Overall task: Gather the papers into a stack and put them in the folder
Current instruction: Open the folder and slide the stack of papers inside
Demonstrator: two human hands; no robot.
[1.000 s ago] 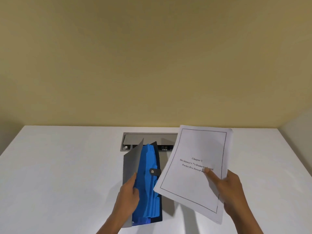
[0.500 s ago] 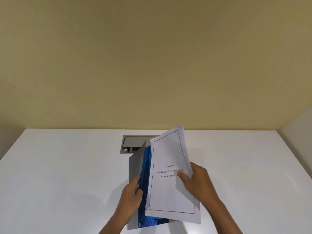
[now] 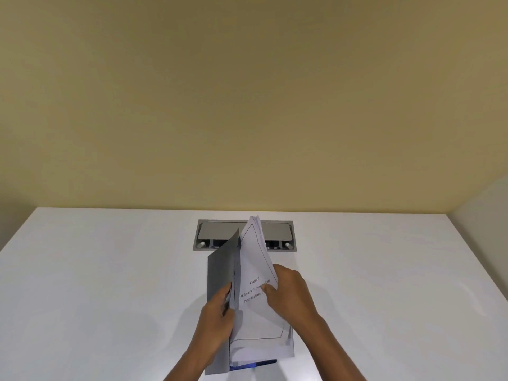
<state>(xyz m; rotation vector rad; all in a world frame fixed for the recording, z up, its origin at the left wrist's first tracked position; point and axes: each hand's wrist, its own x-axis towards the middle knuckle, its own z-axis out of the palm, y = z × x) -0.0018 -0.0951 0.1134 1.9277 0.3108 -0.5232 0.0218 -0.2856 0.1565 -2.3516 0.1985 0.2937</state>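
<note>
On the white table (image 3: 110,270) our left hand (image 3: 217,314) pinches the grey cover of the folder (image 3: 220,273) upright, while beside it our right hand (image 3: 291,292) grips the stack of papers (image 3: 253,270), thumb on top, sliding into the folder before the metal hatch (image 3: 217,232).

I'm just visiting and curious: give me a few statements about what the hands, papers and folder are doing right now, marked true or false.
1. The right hand grips the papers. True.
2. The left hand rests flat on the table. False: it holds the folder cover open.
3. The papers are printed on top. True.
4. The folder is shut. False: its grey cover stands raised.
5. The papers lie scattered. False: they form one stack.
</note>
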